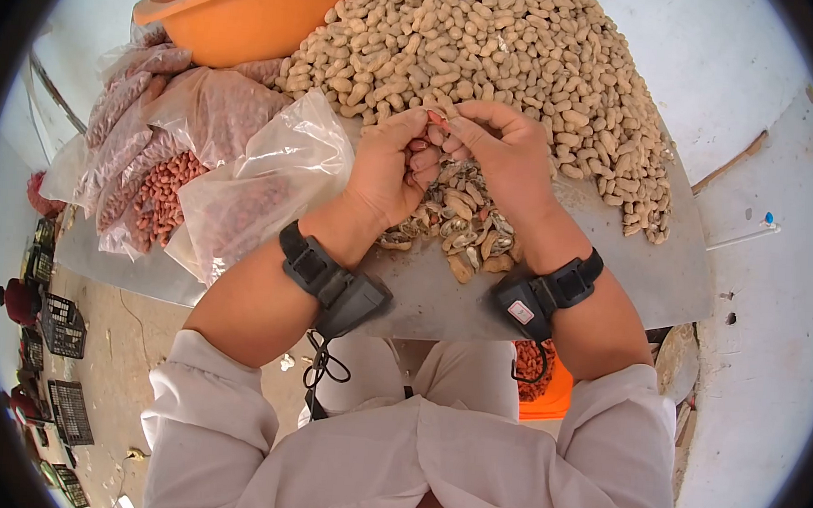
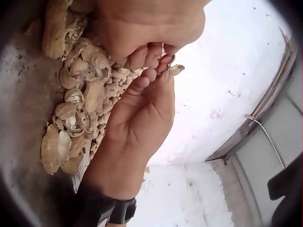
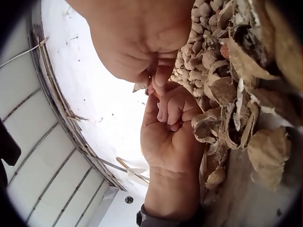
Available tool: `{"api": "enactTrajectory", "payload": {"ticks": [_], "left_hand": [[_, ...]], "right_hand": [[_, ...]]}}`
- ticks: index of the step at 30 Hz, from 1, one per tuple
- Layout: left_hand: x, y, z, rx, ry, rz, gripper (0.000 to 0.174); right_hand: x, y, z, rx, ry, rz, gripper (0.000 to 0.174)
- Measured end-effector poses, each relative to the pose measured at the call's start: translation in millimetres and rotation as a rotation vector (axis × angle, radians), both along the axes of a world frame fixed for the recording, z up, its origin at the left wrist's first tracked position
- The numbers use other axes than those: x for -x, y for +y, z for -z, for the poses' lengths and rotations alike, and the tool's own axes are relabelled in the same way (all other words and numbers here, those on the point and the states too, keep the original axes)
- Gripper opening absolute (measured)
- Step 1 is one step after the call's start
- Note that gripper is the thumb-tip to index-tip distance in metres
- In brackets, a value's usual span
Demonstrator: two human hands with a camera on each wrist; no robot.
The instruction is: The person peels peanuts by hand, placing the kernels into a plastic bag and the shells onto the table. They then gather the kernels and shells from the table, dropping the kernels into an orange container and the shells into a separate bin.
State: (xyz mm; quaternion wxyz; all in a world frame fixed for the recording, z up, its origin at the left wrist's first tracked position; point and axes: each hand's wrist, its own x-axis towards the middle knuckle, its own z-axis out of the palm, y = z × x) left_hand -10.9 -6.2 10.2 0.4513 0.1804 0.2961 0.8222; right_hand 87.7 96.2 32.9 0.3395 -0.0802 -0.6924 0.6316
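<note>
My left hand (image 1: 395, 165) and right hand (image 1: 517, 158) meet over the table, fingertips together at a cracked peanut. Both hands pinch it between thumb and fingers. A red kernel (image 1: 435, 118) shows at the left thumb tip, and a pale bit of shell (image 2: 176, 69) sticks out past the fingertips in the left wrist view. The left fingers curl inward over the palm, with another red kernel (image 3: 176, 126) tucked under them. Beneath the hands lies a heap of broken shells (image 1: 465, 216). Right behind them rises a big pile of unshelled peanuts (image 1: 493, 54).
Clear plastic bags of red kernels (image 1: 168, 193) lie at the left of the metal table (image 1: 404, 300). An orange basin (image 1: 244, 16) stands behind them. Below the table's front edge is an orange container (image 1: 546, 402) with kernels. Black crates (image 1: 64, 326) stand on the floor at left.
</note>
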Motion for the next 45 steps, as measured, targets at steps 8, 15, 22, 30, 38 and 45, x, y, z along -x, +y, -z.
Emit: {"api": "enactTrajectory", "payload": {"ticks": [8,15,22,30,38,45], "left_hand": [[5,1,5,-0.008,-0.245,0.099,0.027],[4,4,4,0.040,-0.265,0.088,0.026],[5,6,7,-0.024,-0.381,0.162,0.023],[17,2,4,-0.118,-0.323,0.221,0.018],[14,0,-13,-0.153,-0.090,0.031,0.015],[-14,6,-31,0.066,0.775,-0.359,0.012]], "right_hand": [[1,5,3,-0.864,0.175,0.261,0.015],[-1,0,4,-0.517,0.033,0.210,0.015],[6,-4,11,-0.242,0.131,0.045,0.015],[-9,37,-7,-0.491,-0.146,0.155,0.023],[-7,13,-15,0.287,-0.085,-0.094,0.040],[4,-51,-14,1.054,0.260,-0.196,0.040]]}}
